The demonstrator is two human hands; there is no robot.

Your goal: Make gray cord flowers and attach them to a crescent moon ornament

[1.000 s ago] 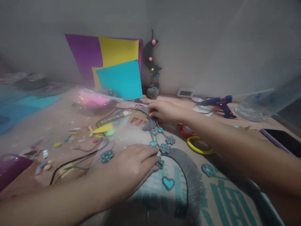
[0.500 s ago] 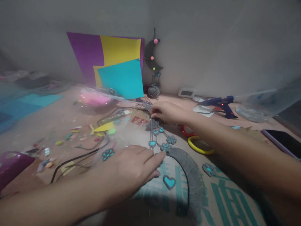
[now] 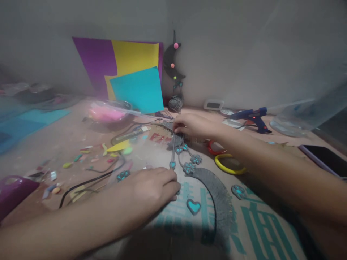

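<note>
Grey yarn strands [image 3: 173, 150] with small turquoise heart charms and flower charms [image 3: 189, 168] run down the cardboard. Their upper end is pinched in my right hand [image 3: 191, 124], beside a dark grey tassel-like piece. Lower down, my left hand [image 3: 154, 187] has its fingers curled together over the strand's lower part, just below a small heart charm [image 3: 172, 165]; its fingertips are partly hidden. A grey yarn-wrapped crescent [image 3: 221, 202] lies right of my left hand. Inside its curve sits a loose turquoise heart [image 3: 193, 206], and a flower charm [image 3: 238, 191] rests outside.
A glue gun [image 3: 251, 117] with a red light stands at the right, near a phone [image 3: 326, 159]. Yellow tape ring [image 3: 230, 169] and red ring [image 3: 214, 147] lie under my right forearm. Clay scraps, a craft knife [image 3: 132, 133] and purple scissors handle [image 3: 16, 193] are left.
My left hand has drawn back slightly left and its fingers have curled in. The strand beside it has shifted a little left. My right hand stays at the upper end.
</note>
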